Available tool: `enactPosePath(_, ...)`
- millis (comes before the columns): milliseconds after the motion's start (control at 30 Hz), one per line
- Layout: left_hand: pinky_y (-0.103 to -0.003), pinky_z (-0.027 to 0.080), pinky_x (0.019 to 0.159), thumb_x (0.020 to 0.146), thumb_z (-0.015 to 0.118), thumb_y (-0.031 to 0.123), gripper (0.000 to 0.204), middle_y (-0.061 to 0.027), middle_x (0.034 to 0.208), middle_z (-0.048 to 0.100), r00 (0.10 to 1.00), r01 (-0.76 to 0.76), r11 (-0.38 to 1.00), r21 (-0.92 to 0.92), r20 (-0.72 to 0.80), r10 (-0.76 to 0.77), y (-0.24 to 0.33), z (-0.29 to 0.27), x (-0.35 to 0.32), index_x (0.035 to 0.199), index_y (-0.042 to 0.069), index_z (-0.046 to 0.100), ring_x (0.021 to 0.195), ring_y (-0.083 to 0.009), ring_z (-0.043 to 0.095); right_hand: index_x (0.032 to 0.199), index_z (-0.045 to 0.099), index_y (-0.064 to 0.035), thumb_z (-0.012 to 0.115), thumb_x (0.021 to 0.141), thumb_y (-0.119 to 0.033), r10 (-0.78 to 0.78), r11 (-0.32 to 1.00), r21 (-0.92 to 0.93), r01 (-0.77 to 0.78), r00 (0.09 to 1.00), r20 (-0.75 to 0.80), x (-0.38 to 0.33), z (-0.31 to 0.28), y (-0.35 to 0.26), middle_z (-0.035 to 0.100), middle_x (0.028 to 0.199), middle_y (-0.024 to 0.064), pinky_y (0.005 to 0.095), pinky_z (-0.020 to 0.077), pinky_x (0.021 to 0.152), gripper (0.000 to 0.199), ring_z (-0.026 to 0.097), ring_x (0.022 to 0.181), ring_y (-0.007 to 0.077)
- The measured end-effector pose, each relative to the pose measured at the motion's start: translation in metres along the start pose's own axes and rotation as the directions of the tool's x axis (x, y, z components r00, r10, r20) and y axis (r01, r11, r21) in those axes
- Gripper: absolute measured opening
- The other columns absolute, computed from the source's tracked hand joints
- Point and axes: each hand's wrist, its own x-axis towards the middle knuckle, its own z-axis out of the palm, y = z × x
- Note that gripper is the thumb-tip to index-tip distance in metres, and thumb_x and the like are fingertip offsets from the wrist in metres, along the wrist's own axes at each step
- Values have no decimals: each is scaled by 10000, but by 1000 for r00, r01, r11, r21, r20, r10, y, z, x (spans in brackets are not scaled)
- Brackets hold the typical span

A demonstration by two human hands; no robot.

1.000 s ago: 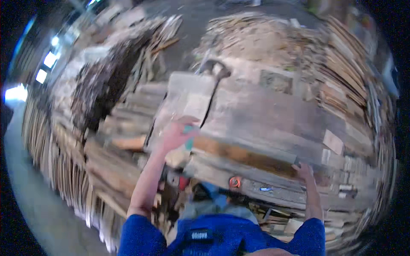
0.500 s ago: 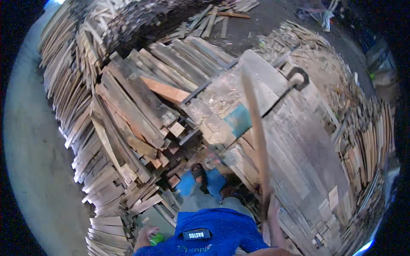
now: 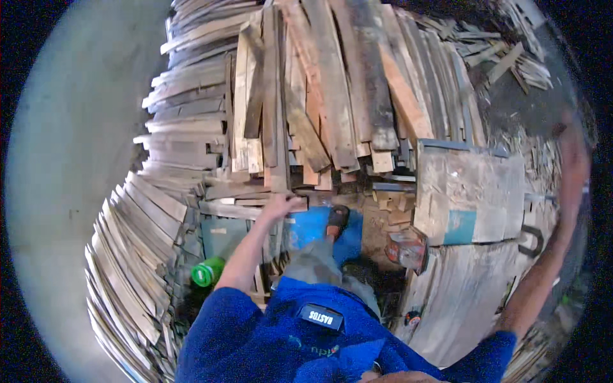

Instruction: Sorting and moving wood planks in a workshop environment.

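Observation:
My left hand (image 3: 281, 205) is closed around the near end of a long wooden board (image 3: 276, 147) that sticks out of the pile in front of me. Far out to the right, my right arm is stretched forward beyond the worktable. My right hand (image 3: 567, 131) is blurred there, near the dim edge of the view. Its fingers are smeared, and I cannot make out anything in them. Thick beams (image 3: 332, 96), some reddish, lie beside the held board with their ends toward me.
A wooden worktable (image 3: 485, 179) with a teal patch and a dark metal loop (image 3: 531, 240) stands at the right. Stacked planks (image 3: 140, 249) line the left. A green bottle (image 3: 204, 273) is by my left elbow. A red-and-grey machine part (image 3: 407, 249) sits at the table's near corner.
My view has turned left toward the pile. My left hand has gone forward to a board end. The long wooden piece upright by my right hand is no longer seen; my right arm now reaches outward.

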Motion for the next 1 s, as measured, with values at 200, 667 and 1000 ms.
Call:
enactPosePath(200,-508,427,1023,822,700,494,816,-269,1183,641,888,335,942,-12,-329,-320,-104,-7,116,1409,-22,466,1201,-356,571,1360,537,-11,669,944,-335,384,631,233,-740,559,734,-241,144,-251,547,1369,210,423,367,1107,544,483,1304,362)
enactPosePath(667,-466,534,923,646,788,692,1006,-301,1273,593,811,491,871,35,-383,-442,-101,-36,256,1244,-84,559,1099,-416,643,1181,631,35,612,999,-315,885,237,-33,-971,202,420,-324,194,-344,693,1045,185,382,521,806,395,651,894,260)
enactPosePath(1000,-326,534,670,817,769,238,294,-38,889,696,884,384,536,-752,467,21,-38,-30,137,1021,36,706,789,-156,649,1167,644,41,641,971,-325,854,446,-80,-892,397,336,-331,191,-336,689,1048,209,420,494,890,416,649,980,310)
